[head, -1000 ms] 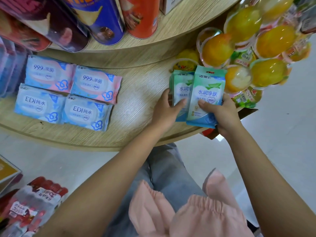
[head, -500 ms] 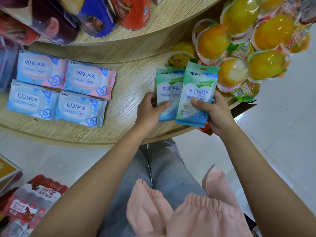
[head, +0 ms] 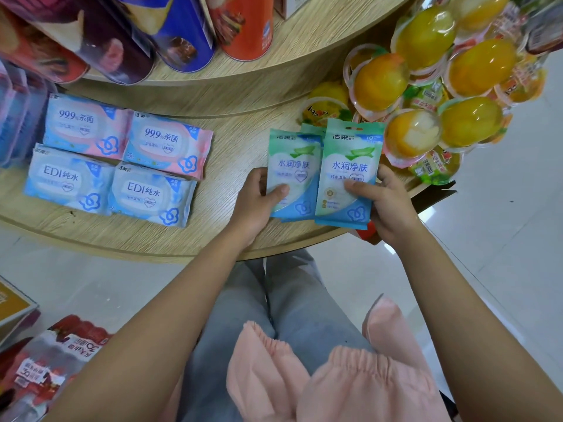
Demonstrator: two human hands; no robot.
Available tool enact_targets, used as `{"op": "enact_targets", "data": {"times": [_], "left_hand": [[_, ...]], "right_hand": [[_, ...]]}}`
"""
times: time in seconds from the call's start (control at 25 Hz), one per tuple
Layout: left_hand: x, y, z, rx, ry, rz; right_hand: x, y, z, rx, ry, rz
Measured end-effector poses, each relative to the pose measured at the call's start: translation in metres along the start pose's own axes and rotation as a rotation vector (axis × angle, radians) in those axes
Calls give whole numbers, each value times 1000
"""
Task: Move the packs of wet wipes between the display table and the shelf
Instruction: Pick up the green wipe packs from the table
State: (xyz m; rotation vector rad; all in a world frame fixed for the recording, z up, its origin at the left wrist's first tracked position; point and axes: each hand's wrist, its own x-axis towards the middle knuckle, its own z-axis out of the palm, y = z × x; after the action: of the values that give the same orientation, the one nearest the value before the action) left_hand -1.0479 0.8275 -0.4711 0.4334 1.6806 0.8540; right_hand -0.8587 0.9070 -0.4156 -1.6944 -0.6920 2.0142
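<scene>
My left hand (head: 257, 198) grips a small stack of green-and-blue wet wipe packs (head: 295, 166), thumb on the top pack's front. My right hand (head: 384, 198) holds another green-and-blue wet wipe pack (head: 350, 161) right beside it, thumb across its lower half. Both sets are held just above the front right of the round wooden display table (head: 219, 178). Further left on the table lie two pink-and-blue wipe packs (head: 166, 144) (head: 82, 124) and two blue wipe packs (head: 149, 193) (head: 68, 181) in a square block.
Tall snack cans (head: 182, 28) stand on the raised upper tier behind. Yellow fruit jelly cups (head: 426, 86) are piled at the table's right. Red packaged goods (head: 45, 367) sit low at the left. White floor lies to the right.
Both hands have drawn the green packs a little towards me and to the left, away from the jelly cups; the grips are unchanged.
</scene>
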Motion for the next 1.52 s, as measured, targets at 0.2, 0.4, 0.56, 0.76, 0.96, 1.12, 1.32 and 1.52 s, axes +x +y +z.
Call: {"op": "enact_targets", "data": {"times": [0.2, 0.4, 0.56, 0.76, 0.96, 1.12, 1.32, 1.52], "left_hand": [[7, 15, 28, -47, 16, 28], [6, 26, 14, -29, 59, 63], [-11, 36, -16, -138, 34, 61], [-43, 70, -35, -171, -78, 166], [-66, 103, -31, -74, -343, 239], [-92, 114, -15, 99, -660, 290], [-156, 83, 34, 306, -1009, 244], [-266, 22, 97, 545, -1377, 245]], "right_hand": [[2, -5, -13, 33, 58, -30], [-2, -7, -15, 18, 50, -64], [-16, -9, -10, 22, 11, -91], [-55, -15, -3, 45, 48, -199], [-121, 13, 1, 134, 269, -354], [-191, 64, 8, 358, 555, -465], [-293, 157, 8, 641, 915, -502], [-395, 271, 25, 913, 1263, -519]]}}
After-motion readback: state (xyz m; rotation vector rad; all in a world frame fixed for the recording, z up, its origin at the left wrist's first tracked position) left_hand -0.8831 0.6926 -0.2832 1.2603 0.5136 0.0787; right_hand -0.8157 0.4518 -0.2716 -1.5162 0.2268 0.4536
